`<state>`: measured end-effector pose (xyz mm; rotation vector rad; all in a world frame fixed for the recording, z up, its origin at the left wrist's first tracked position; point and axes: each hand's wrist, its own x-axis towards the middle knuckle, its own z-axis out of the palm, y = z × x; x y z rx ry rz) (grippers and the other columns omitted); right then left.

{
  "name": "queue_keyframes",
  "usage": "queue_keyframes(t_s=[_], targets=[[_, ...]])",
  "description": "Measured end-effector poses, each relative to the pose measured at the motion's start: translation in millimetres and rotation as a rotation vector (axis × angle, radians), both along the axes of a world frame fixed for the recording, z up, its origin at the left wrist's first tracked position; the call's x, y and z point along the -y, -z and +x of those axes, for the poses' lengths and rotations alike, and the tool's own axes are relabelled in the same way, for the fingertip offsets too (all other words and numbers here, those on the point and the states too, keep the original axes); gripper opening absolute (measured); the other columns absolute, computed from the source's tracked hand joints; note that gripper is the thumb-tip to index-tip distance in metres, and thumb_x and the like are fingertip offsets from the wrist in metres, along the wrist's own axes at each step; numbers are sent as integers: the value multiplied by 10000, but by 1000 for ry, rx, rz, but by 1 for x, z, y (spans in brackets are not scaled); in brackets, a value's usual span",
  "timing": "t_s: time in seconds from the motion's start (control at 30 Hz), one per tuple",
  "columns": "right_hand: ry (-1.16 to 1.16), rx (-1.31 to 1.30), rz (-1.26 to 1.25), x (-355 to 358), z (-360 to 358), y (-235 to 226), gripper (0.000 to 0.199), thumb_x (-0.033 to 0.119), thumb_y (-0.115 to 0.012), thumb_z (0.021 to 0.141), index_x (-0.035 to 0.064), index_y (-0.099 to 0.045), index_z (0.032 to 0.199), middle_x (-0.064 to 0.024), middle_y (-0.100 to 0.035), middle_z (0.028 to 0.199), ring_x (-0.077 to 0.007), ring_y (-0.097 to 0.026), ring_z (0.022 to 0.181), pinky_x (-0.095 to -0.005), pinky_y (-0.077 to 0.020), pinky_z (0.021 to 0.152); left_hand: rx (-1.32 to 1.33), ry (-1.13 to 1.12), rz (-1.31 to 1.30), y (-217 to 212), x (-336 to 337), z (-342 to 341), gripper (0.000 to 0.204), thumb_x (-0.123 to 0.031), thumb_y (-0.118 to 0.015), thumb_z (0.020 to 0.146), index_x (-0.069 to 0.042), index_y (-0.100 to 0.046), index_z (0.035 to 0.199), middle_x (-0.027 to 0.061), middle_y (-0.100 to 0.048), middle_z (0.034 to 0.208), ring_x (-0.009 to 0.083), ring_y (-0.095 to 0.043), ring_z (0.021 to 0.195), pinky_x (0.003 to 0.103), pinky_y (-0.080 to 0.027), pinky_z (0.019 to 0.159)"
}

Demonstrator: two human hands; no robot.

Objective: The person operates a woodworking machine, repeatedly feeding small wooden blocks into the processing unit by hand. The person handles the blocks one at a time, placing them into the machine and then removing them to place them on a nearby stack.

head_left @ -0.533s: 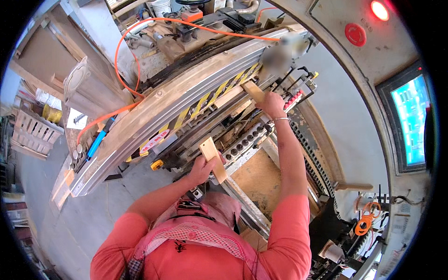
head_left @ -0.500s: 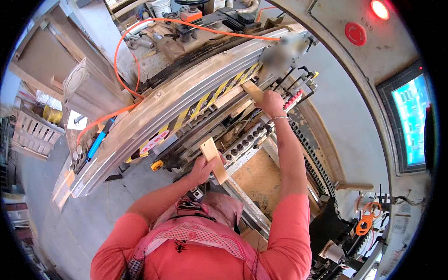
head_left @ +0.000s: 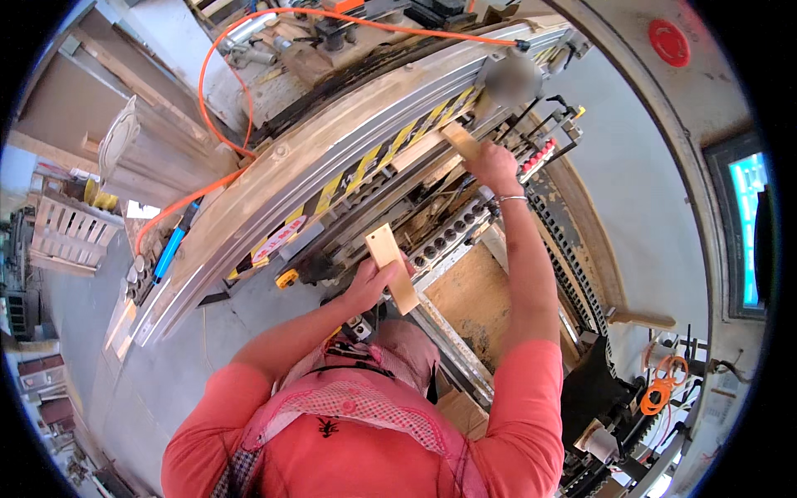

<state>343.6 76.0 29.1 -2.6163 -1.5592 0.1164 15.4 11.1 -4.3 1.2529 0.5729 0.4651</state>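
Note:
My left hand (head_left: 374,280) grips a short, flat wooden board (head_left: 385,251) in front of my body. The board leans lengthwise away from me, with a small hole near its far end. Farther off and to the right, my right hand (head_left: 496,169) is closed on a second wooden board (head_left: 462,140), whose far end points toward the striped edge of the machine. Both boards are pale and narrow. Between my hands runs a white machine rail with a row of dark round knobs (head_left: 444,239).
A long curved wood-topped beam (head_left: 332,124) with yellow-black striping crosses ahead. An orange hose (head_left: 202,87) loops over it. Red buttons (head_left: 538,158) line the right side of the machine. A red emergency button (head_left: 669,43) and a lit screen (head_left: 747,216) stand at far right.
The view has shifted, so the machine and both hands appear slightly to the right. Both hands keep their boards, held much as before.

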Motion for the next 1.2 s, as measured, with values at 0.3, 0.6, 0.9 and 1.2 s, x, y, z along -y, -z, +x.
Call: queue_keyframes(t_s=[0.3,0.6,0.9,1.2], targets=[[26,-2,-28,4,-11,-15,419,410,-643,722,30,-614,894,-201,-644,869,-341,-621,859,-424,-494,748,42,17,-18,-10,-1,-2,226,-194,-421,921,-18,-516,1028,58,-606,920,126,-568,836,276,-456,738],[-3,35,32,2,-8,-13,395,391,-639,690,38,-647,865,-174,-653,816,-337,-640,785,-412,-515,713,43,7,-43,-4,0,0,238,-197,-422,916,-16,-507,1045,80,-610,931,149,-578,849,296,-459,762],[17,77,16,-2,-8,-8,427,420,-662,687,18,-652,829,-182,-652,807,-312,-646,776,-394,-522,686,56,2,-58,-7,2,0,240,-185,-421,914,-14,-497,1064,102,-610,933,168,-586,863,310,-462,783],[-54,171,-116,-8,2,3,523,539,-594,735,33,-655,853,-213,-645,814,-371,-635,788,-462,-505,698,49,48,657,7,20,5,192,-246,-560,832,-60,-597,806,137,-578,750,301,-554,710,402,-399,876]])
